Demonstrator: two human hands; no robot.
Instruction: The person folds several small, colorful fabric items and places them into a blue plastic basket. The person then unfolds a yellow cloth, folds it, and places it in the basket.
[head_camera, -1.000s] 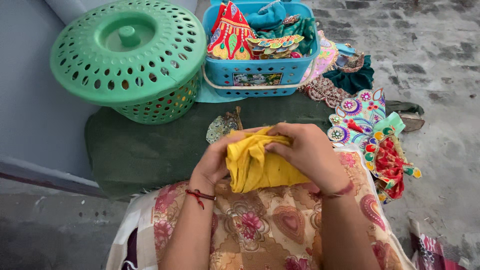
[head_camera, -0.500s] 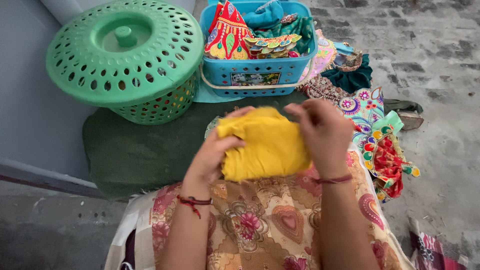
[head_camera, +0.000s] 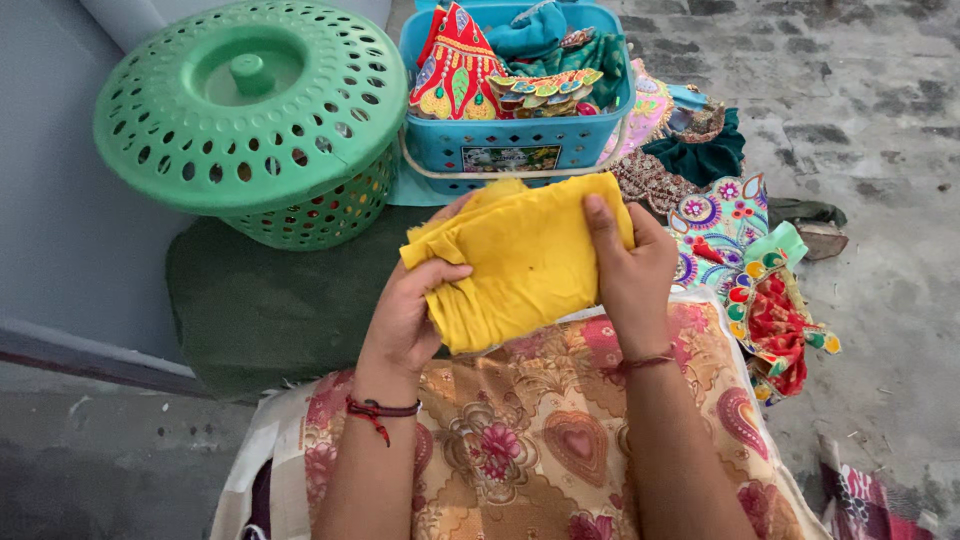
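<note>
At the centre of the frame both hands hold up a folded yellow cloth (head_camera: 520, 260): the left hand (head_camera: 410, 315) pinches its lower left edge with the thumb on top, while the right hand (head_camera: 630, 270) grips its right side, thumb pressed flat on the fabric. Behind it, at upper centre, a blue plastic basket (head_camera: 515, 145) bearing a small rectangular multicoloured label (head_camera: 508, 158) holds embroidered pieces, and a green perforated lidded basket (head_camera: 250, 110) stands at upper left.
</note>
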